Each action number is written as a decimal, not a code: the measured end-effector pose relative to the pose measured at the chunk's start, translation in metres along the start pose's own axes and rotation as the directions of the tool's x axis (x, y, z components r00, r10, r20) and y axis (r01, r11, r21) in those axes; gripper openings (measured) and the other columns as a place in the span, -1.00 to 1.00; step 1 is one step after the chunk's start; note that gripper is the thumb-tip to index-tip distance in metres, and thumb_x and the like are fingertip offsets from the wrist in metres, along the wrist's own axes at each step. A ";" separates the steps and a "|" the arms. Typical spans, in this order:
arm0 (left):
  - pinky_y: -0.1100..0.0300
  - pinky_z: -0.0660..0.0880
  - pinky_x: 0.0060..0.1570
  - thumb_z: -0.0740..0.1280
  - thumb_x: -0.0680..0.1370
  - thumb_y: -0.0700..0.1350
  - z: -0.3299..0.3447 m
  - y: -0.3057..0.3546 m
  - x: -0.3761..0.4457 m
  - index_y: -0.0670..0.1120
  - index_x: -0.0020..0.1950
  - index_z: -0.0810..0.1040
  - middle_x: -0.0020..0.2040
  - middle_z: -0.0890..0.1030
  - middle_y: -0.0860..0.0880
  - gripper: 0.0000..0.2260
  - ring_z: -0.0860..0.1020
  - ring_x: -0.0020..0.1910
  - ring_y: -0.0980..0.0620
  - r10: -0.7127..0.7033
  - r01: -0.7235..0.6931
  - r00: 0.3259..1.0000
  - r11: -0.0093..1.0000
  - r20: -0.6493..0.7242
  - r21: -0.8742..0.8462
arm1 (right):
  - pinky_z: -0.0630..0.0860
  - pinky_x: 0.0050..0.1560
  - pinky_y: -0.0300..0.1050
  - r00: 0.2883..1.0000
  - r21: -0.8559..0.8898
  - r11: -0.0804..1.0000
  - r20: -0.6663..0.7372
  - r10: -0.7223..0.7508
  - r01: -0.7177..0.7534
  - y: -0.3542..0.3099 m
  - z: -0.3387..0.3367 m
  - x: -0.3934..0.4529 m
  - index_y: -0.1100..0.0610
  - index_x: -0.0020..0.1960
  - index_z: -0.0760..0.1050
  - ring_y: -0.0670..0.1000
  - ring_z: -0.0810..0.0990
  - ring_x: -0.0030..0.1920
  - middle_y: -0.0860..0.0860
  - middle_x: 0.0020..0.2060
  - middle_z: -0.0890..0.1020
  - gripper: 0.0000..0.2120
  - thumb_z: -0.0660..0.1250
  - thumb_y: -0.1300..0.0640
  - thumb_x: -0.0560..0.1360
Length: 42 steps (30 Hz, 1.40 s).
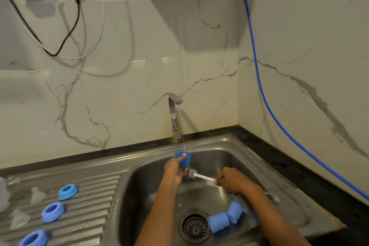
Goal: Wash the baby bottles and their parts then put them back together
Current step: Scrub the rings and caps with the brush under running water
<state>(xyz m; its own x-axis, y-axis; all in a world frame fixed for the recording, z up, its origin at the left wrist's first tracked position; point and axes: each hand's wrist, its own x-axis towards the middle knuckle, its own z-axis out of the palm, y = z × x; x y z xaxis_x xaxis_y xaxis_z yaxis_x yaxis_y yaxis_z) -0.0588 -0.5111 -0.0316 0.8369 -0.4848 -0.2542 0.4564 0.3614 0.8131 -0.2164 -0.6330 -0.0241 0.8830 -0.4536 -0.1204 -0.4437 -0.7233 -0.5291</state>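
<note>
Nearest ring: a round blue plastic screw ring (34,238) sits at the bottom edge of the ribbed steel draining board (93,205), partly cut off.
More on the board: two further blue rings (53,211) and (68,191) lie in a row behind it, with clear soft teats (38,194) beside them, pale and hard to make out.
In the basin: two blue cylindrical bottle caps (218,221) and (235,211) lie touching each other right next to the round drain strainer (195,226) of the stainless steel sink (279,166).
Left hand: left hand (175,168) grips a third blue cap (182,159), held up under a thin stream from the steel tap (174,118).
Right hand: right hand (232,182) curls round the white handle of a small grey-bristled brush (196,175), the bristle head right at the cap's lower end.
Step in hand: I'd call this scrubbing and rinsing the caps, one by one.
Next move: likely work the bristles inside the cap, then set it on the board and fetch another from the basin.
Hard to tell: whether the bristles are inside the cap; the bottles themselves are not clearly in view; a blurred clear shape at far left is cut off.
</note>
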 end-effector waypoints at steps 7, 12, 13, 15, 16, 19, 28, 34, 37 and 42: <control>0.21 0.51 -0.23 0.53 0.37 -0.22 -0.038 0.025 -0.047 -0.19 0.19 0.48 0.10 0.54 -0.16 -0.55 0.54 0.03 -0.08 0.250 -0.149 0.966 0.744 -0.065 0.651 | 0.41 -0.31 -0.22 1.000 -0.005 1.000 -0.007 -0.030 0.030 0.001 -0.002 -0.004 0.19 0.09 0.60 -0.09 0.45 -0.43 -0.01 -0.43 0.49 -0.70 0.25 -0.01 0.59; 0.17 0.55 -0.02 0.53 0.37 -0.19 -0.077 0.046 -0.074 -0.19 0.23 0.48 0.03 0.55 -0.07 -0.53 0.55 0.03 -0.03 0.371 -0.232 0.929 0.553 0.013 0.800 | 0.42 -0.35 -0.25 0.997 -0.010 0.997 0.011 -0.070 0.070 0.001 0.005 0.000 0.13 0.01 0.61 -0.10 0.47 -0.42 -0.03 -0.44 0.51 -0.75 0.26 -0.02 0.58; 0.25 0.54 -0.13 0.52 0.39 -0.18 -0.080 0.048 -0.077 -0.18 0.22 0.50 -0.03 0.56 -0.03 -0.56 0.56 -0.05 0.02 0.369 -0.253 0.929 0.586 0.024 0.770 | 0.42 -0.36 -0.26 0.997 -0.012 0.997 0.019 -0.075 0.075 0.001 0.007 0.002 0.07 -0.04 0.60 -0.10 0.47 -0.42 -0.03 -0.44 0.51 -0.79 0.27 -0.02 0.58; 0.31 0.53 -0.24 0.48 0.44 -0.14 -0.080 0.056 -0.081 -0.18 0.23 0.52 -0.05 0.63 -0.05 -0.60 0.60 -0.14 0.05 0.305 -0.260 0.951 0.716 0.044 0.648 | 0.42 -0.36 -0.28 0.997 -0.022 0.997 0.029 -0.074 0.075 0.001 0.010 0.004 -0.04 -0.12 0.54 -0.10 0.47 -0.42 -0.03 -0.42 0.53 -0.84 0.26 -0.04 0.58; 0.25 0.56 -0.18 0.46 0.46 -0.12 -0.079 0.062 -0.083 -0.19 0.24 0.52 -0.02 0.66 -0.10 -0.61 0.63 -0.13 0.01 0.245 -0.245 0.967 0.798 0.074 0.551 | 0.43 -0.35 -0.28 0.997 -0.032 0.997 0.031 -0.071 0.072 0.002 0.012 0.005 -0.08 -0.15 0.51 -0.11 0.47 -0.41 -0.03 -0.41 0.53 -0.84 0.26 -0.04 0.58; 0.08 0.60 -0.04 0.38 0.49 -0.12 -0.079 0.074 -0.077 -0.18 0.21 0.52 0.05 0.67 -0.17 -0.68 0.66 -0.03 -0.08 0.051 -0.093 0.971 0.980 0.232 0.177 | 0.45 -0.32 -0.26 0.998 -0.046 0.997 0.017 -0.061 0.062 0.004 0.010 0.009 -0.10 -0.21 0.47 -0.09 0.48 -0.38 -0.02 -0.39 0.54 -0.81 0.26 -0.05 0.58; 0.26 0.45 0.05 0.53 0.39 -0.06 -0.099 0.034 -0.061 -0.16 0.29 0.48 0.22 0.54 -0.11 -0.48 0.52 0.17 -0.02 0.159 -0.157 0.978 0.120 0.137 0.980 | 0.47 -0.29 -0.21 0.995 -0.047 0.995 0.057 -0.086 0.089 0.005 0.011 0.012 -0.04 -0.09 0.54 -0.04 0.50 -0.33 0.05 -0.32 0.57 -0.86 0.25 -0.03 0.59; 0.22 0.57 -0.11 0.48 0.43 -0.12 -0.084 0.060 -0.071 -0.20 0.26 0.51 0.09 0.65 -0.14 -0.56 0.63 0.02 -0.03 0.163 -0.228 0.974 0.728 0.159 0.646 | 0.56 -0.14 -0.14 0.995 -0.055 0.995 0.052 -0.085 0.088 0.007 0.012 0.012 0.01 0.01 0.55 -0.03 0.53 -0.29 0.11 -0.23 0.63 -0.84 0.24 -0.04 0.60; 0.14 0.59 -0.02 0.43 0.47 -0.15 -0.084 0.066 -0.076 -0.17 0.22 0.53 0.15 0.63 -0.19 -0.66 0.63 0.02 -0.06 -0.037 -0.078 0.974 0.870 0.222 0.487 | 0.53 -0.20 -0.17 0.996 -0.042 0.995 0.038 -0.085 0.087 0.008 0.011 0.013 0.03 0.10 0.57 -0.03 0.52 -0.31 0.09 -0.27 0.62 -0.79 0.25 -0.05 0.59; 0.25 0.54 -0.05 0.50 0.42 -0.10 -0.095 0.041 -0.066 -0.15 0.25 0.51 0.15 0.63 -0.06 -0.56 0.62 0.03 0.03 0.032 -0.198 0.978 0.433 0.205 0.879 | 0.60 -0.02 -0.07 0.993 -0.056 0.993 0.065 -0.100 0.103 0.005 0.014 0.013 0.03 0.19 0.56 -0.03 0.56 -0.26 0.12 -0.15 0.67 -0.75 0.25 -0.02 0.59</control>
<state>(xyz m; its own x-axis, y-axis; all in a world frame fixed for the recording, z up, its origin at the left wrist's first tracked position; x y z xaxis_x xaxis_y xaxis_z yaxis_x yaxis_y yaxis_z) -0.0667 -0.3886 -0.0315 0.7713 -0.6259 -0.1158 -0.2338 -0.4478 0.8630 -0.2056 -0.6356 -0.0399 0.9309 -0.3445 -0.1216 -0.3581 -0.7944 -0.4906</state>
